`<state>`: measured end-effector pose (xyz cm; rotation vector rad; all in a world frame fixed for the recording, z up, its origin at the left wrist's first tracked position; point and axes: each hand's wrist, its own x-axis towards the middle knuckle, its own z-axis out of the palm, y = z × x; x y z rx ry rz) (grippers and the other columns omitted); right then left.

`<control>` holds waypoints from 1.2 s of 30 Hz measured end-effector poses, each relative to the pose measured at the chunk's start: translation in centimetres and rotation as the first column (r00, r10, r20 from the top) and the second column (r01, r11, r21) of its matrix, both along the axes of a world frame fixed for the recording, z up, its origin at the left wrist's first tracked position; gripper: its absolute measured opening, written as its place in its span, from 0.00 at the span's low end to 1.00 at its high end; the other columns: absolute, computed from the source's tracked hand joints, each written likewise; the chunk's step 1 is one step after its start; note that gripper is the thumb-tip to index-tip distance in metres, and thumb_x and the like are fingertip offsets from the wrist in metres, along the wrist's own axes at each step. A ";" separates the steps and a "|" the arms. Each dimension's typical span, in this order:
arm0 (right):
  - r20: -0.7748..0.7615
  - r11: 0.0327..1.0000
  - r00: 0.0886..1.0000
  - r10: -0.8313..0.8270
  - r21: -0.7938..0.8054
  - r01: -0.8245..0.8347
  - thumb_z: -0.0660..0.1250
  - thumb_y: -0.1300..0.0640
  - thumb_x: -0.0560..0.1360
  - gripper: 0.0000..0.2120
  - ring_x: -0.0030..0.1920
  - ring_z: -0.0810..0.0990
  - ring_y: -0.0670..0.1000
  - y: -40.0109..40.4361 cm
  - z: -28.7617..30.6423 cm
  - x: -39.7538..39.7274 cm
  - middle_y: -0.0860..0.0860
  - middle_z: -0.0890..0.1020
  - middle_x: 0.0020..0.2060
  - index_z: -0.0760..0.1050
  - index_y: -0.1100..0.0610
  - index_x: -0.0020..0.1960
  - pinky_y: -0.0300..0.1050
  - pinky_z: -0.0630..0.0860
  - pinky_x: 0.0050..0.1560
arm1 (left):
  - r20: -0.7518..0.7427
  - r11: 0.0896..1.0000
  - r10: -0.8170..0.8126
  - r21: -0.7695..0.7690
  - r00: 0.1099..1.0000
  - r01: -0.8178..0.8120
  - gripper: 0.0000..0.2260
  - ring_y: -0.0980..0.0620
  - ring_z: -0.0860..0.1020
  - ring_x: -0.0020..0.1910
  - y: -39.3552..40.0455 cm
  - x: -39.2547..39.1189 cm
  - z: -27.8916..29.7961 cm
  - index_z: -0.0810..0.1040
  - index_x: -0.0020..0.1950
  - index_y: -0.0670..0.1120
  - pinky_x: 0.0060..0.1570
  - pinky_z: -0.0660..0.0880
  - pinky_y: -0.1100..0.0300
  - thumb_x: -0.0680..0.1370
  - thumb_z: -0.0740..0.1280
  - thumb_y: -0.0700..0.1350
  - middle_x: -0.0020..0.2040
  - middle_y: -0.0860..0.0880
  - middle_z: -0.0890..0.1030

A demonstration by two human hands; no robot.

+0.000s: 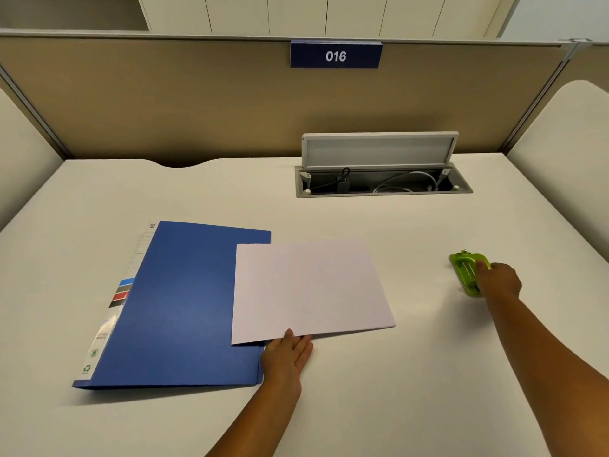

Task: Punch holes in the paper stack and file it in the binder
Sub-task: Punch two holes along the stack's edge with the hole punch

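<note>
A closed blue binder (pixel 178 308) lies flat on the desk at the left. A white paper stack (pixel 309 288) lies partly over the binder's right edge and partly on the desk. My left hand (pixel 286 356) grips the stack's near edge, thumb on top and fingers underneath, lifting it slightly. A green hole punch (pixel 466 270) sits on the desk at the right. My right hand (pixel 499 278) is on the punch's near right side, fingers wrapped onto it.
An open cable hatch (pixel 382 184) with its lid raised and wires inside is set into the desk (pixel 362 390) at the back right. Beige partition walls close off the back and sides, with a "016" sign (pixel 335 55) on top.
</note>
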<state>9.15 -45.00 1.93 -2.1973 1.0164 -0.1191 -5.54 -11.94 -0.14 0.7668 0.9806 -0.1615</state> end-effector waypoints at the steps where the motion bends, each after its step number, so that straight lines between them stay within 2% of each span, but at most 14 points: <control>1: -0.020 1.000 1.000 0.009 0.013 -0.009 0.60 0.53 0.78 0.20 0.57 0.75 0.66 -0.5 0.2 0.1 0.67 0.77 0.56 0.72 0.69 0.60 0.54 0.69 0.57 | -0.004 1.000 -0.001 0.000 1.000 0.001 0.16 0.38 0.73 0.62 0.0 0.0 0.0 0.67 0.66 0.34 0.52 0.73 0.49 0.80 0.58 0.38 0.66 0.37 0.71; 5: -0.065 0.984 0.997 -0.040 0.168 0.051 0.65 0.52 0.75 0.22 0.47 0.74 0.62 -2.1 -0.2 0.1 0.64 0.76 0.45 0.73 0.71 0.55 0.53 0.71 0.52 | -0.003 1.000 0.006 0.007 1.000 -0.006 0.15 0.44 0.78 0.47 0.0 -0.2 -0.2 0.69 0.64 0.35 0.33 0.80 0.59 0.79 0.59 0.38 0.63 0.37 0.74; 8: 0.011 0.919 0.997 -0.077 0.388 0.067 0.66 0.54 0.74 0.16 0.47 0.72 0.58 -2.5 -0.4 -0.8 0.61 0.75 0.47 0.71 0.66 0.55 0.52 0.73 0.54 | -0.003 1.000 0.006 -0.005 1.000 -0.006 0.15 0.44 0.78 0.47 0.0 -0.1 -0.4 0.69 0.64 0.35 0.37 0.80 0.55 0.79 0.59 0.38 0.63 0.37 0.74; 9: 0.047 0.862 0.992 -0.117 0.502 0.078 0.67 0.56 0.74 0.17 0.47 0.74 0.56 -2.4 -0.3 -1.4 0.61 0.74 0.51 0.70 0.65 0.58 0.51 0.76 0.53 | -0.005 1.000 0.006 -0.006 1.000 -0.006 0.15 0.43 0.78 0.48 0.0 -0.1 -0.4 0.69 0.64 0.35 0.39 0.80 0.53 0.79 0.59 0.38 0.63 0.37 0.74; 11: 0.100 0.694 0.984 -0.146 0.719 0.030 0.72 0.57 0.69 0.23 0.40 0.81 0.53 -1.7 0.4 -3.3 0.61 0.75 0.54 0.70 0.64 0.61 0.45 0.81 0.37 | -0.003 1.000 0.013 -0.011 1.000 -0.013 0.15 0.43 0.78 0.49 0.1 -0.1 -0.4 0.69 0.65 0.35 0.42 0.79 0.53 0.79 0.60 0.38 0.63 0.37 0.74; 13: 0.115 0.474 0.985 -0.133 0.880 -0.039 0.84 0.55 0.45 0.41 0.31 0.84 0.52 -0.4 0.6 -5.3 0.62 0.81 0.45 0.73 0.62 0.55 0.46 0.80 0.27 | 0.001 1.000 0.021 -0.021 1.000 -0.021 0.15 0.43 0.78 0.49 0.1 0.0 -0.5 0.69 0.64 0.35 0.45 0.79 0.51 0.79 0.60 0.38 0.63 0.36 0.74; 14: 0.127 0.369 0.984 -0.123 0.927 -0.073 0.84 0.56 0.34 0.46 0.31 0.84 0.53 0.5 0.4 -6.5 0.61 0.83 0.39 0.75 0.62 0.51 0.48 0.80 0.27 | 0.001 0.999 0.024 -0.026 1.000 -0.024 0.15 0.43 0.78 0.49 0.1 0.0 -0.5 0.69 0.64 0.35 0.47 0.78 0.51 0.79 0.60 0.38 0.63 0.36 0.74; 15: 0.145 0.272 0.983 -0.116 0.956 -0.109 0.83 0.57 0.30 0.47 0.33 0.85 0.54 1.7 0.4 -7.7 0.61 0.84 0.37 0.77 0.62 0.49 0.49 0.80 0.28 | 0.001 0.999 0.026 -0.029 1.000 -0.026 0.15 0.43 0.78 0.49 0.1 0.0 -0.6 0.69 0.64 0.35 0.47 0.77 0.50 0.78 0.60 0.38 0.63 0.37 0.75; 18: 0.121 0.083 0.991 -0.062 0.990 -0.115 0.84 0.61 0.33 0.35 0.38 0.85 0.56 6.8 0.9 -11.7 0.60 0.85 0.40 0.84 0.62 0.41 0.52 0.81 0.33 | -0.001 0.998 0.043 -0.043 0.999 -0.043 0.15 0.45 0.79 0.44 0.2 0.0 -0.7 0.69 0.65 0.35 0.37 0.81 0.55 0.78 0.60 0.38 0.60 0.37 0.75; 22: 0.024 -0.048 0.998 0.050 0.999 -0.021 0.83 0.65 0.37 0.33 0.37 0.84 0.58 13.3 0.5 -16.4 0.63 0.84 0.41 0.83 0.66 0.42 0.59 0.81 0.39 | 0.006 0.994 0.076 -0.073 0.997 -0.076 0.16 0.47 0.78 0.40 0.3 0.0 -0.8 0.67 0.66 0.35 0.27 0.79 0.61 0.78 0.60 0.37 0.65 0.36 0.72; 24: -0.043 -0.026 0.991 0.130 0.999 0.047 0.82 0.66 0.47 0.28 0.37 0.84 0.59 15.9 0.3 -17.9 0.65 0.83 0.41 0.81 0.69 0.47 0.60 0.80 0.42 | 0.017 0.993 0.087 -0.084 0.996 -0.085 0.16 0.47 0.77 0.40 0.2 0.1 -0.9 0.66 0.66 0.35 0.26 0.78 0.61 0.79 0.59 0.36 0.66 0.35 0.71; 26: -0.097 0.055 0.979 0.179 0.995 0.088 0.73 0.65 0.60 0.20 0.38 0.83 0.59 17.8 0.4 -18.5 0.65 0.83 0.41 0.77 0.69 0.51 0.55 0.81 0.39 | 0.023 0.992 0.088 -0.089 0.996 -0.085 0.16 0.46 0.77 0.41 0.3 0.1 -1.1 0.65 0.67 0.35 0.26 0.78 0.61 0.79 0.59 0.36 0.67 0.35 0.70; 28: -0.106 0.104 0.976 0.190 0.991 0.087 0.68 0.64 0.67 0.15 0.39 0.82 0.59 19.2 0.4 -18.5 0.64 0.83 0.41 0.76 0.68 0.52 0.51 0.82 0.35 | 0.025 0.993 0.077 -0.093 0.997 -0.074 0.16 0.44 0.77 0.44 0.3 0.1 -1.3 0.66 0.67 0.35 0.27 0.79 0.61 0.79 0.58 0.36 0.66 0.35 0.71; 36: -0.060 0.165 0.987 0.151 0.986 0.035 0.66 0.62 0.73 0.08 0.42 0.82 0.55 20.6 0.1 -17.2 0.59 0.85 0.38 0.77 0.64 0.51 0.45 0.82 0.35 | 0.006 0.995 0.018 -0.098 1.000 -0.017 0.15 0.44 0.79 0.45 0.4 0.0 -1.7 0.68 0.65 0.36 0.33 0.79 0.61 0.79 0.60 0.38 0.60 0.36 0.76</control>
